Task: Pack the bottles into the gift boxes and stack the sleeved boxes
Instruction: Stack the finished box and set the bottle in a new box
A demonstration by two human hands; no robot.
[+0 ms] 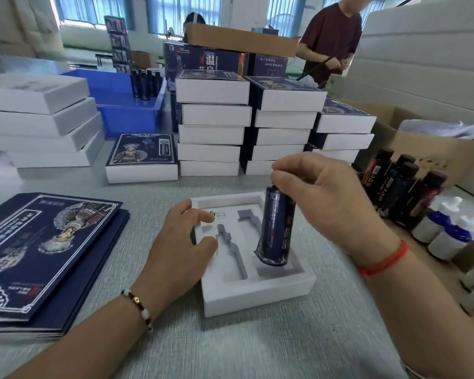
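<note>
R hand (pixel 323 198) grips bottle (pixel 275 228) over open box (pixel 257 294); L hand (pixel 181 242) steadies box.

One open gift box (pixel 257 294) and one held bottle (pixel 275 228) are seen on the desk (pixel 230 351). Three stacks of sleeved boxes (pixel 212 123) are counted, of five, five and three. Four plain white boxes (pixel 41 119) are stacked at left; one sleeved box (pixel 141 158) lies alone.
</note>
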